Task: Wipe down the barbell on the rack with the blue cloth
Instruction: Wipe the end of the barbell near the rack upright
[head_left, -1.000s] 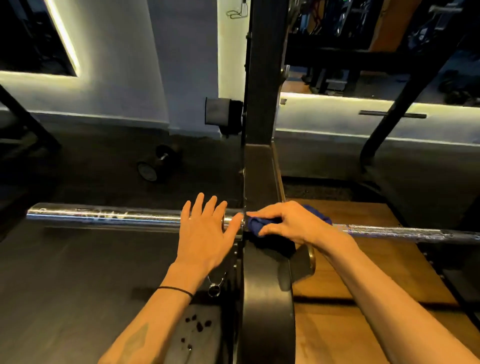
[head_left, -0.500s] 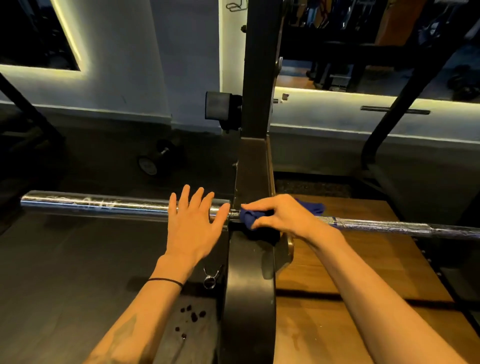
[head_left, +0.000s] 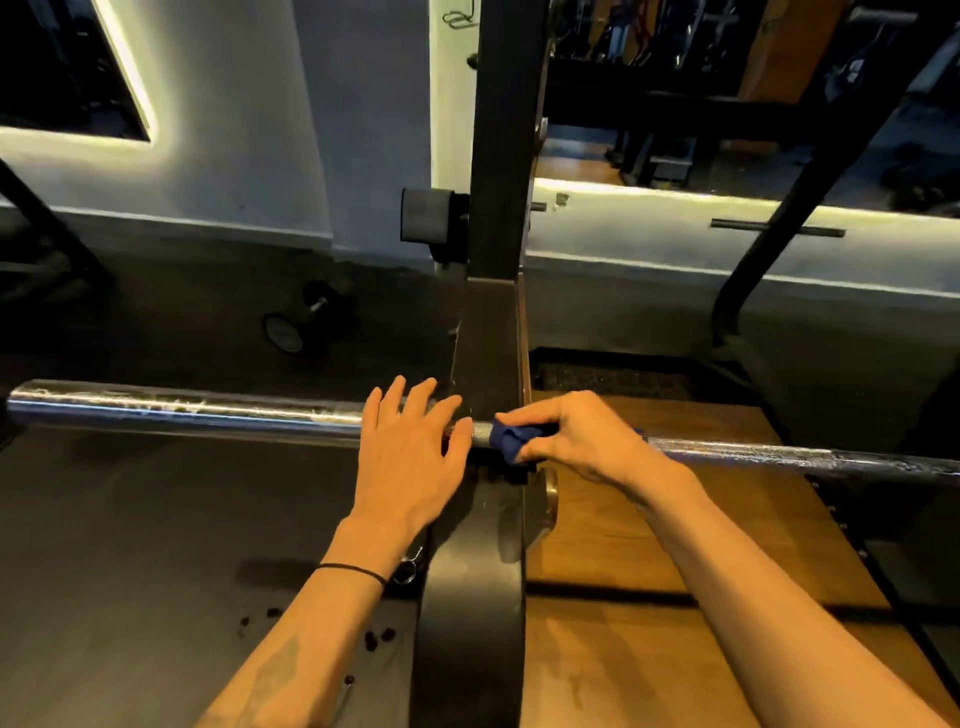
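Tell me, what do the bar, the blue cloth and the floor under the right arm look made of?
Barbell: polished metal, likely chromed steel; it mirrors the lights.
Blue cloth: soft matte fabric, bunched in folds.
Platform: wood or wood-look board, showing brown grain.

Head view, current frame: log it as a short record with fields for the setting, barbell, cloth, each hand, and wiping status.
setting: gym, dark floor, wooden platform on the right
barbell: chrome barbell lying across the black rack upright
cloth: blue cloth bunched around the bar just right of the upright
right hand: right hand grips the cloth against the bar
left hand: left hand flat, fingers straight, on the sleeve
status: wiping under way beside the upright
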